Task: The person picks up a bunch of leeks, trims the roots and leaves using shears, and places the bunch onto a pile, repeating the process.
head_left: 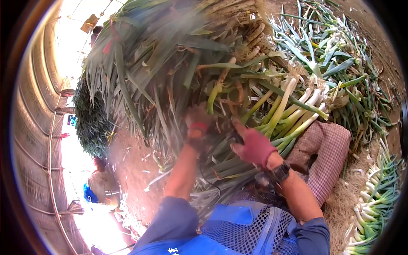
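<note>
A large heap of green onions with long leaves and dry roots fills the upper middle. My left hand, in a worn glove with a red cuff, reaches in among the leaves; its fingers are blurred and partly hidden. To its right is my right hand, in a red fingerless glove, with the index finger extended and the thumb apart. Below and around that hand lie leaves of a bunch with white and yellow-green stalks, resting by my checkered trouser leg.
Trimmed onions lie in a row at the lower right. Loose leaves and stalks are piled at the upper right. At the left, another person is near a dark green heap, beside the curved greenhouse wall.
</note>
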A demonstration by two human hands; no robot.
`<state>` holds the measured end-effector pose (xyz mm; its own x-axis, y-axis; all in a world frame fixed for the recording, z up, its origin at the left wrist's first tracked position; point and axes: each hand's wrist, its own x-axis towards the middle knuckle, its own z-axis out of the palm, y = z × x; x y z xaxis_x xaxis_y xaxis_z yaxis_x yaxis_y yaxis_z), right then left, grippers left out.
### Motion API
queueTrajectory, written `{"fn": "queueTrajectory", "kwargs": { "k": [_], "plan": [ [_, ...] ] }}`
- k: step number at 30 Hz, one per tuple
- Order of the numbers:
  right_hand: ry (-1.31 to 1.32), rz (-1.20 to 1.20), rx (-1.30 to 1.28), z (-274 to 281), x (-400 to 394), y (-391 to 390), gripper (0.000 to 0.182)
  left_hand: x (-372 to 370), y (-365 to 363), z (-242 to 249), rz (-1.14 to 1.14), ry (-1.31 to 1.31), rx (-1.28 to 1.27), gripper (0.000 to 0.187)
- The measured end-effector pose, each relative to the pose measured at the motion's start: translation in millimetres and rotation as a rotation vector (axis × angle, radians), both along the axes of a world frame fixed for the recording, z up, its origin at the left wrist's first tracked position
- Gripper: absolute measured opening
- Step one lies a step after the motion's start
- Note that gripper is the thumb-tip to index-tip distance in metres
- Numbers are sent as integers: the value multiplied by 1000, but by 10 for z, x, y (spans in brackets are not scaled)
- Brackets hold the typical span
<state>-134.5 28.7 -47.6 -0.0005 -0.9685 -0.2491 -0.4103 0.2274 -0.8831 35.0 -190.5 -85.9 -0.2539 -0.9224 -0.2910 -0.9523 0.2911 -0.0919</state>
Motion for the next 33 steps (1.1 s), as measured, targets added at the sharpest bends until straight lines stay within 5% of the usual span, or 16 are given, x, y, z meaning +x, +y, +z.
{"fn": "queueTrajectory", "kwargs": {
  "k": [8,10,16,33],
  "plan": [
    [149,-176,130,70,-358,-574,79,-45,131,77,30,-114,45,77],
    [143,-163,75,-10,-358,-472,80,-6,198,6,-57,-92,-181,65],
    [161,-7,66,66,-78,27,80,0,201,-40,-87,-50,-229,57],
    [268,-136,53,-115,-206,-477,76,7,-6,-34,-125,12,-49,54]
  ]
}}
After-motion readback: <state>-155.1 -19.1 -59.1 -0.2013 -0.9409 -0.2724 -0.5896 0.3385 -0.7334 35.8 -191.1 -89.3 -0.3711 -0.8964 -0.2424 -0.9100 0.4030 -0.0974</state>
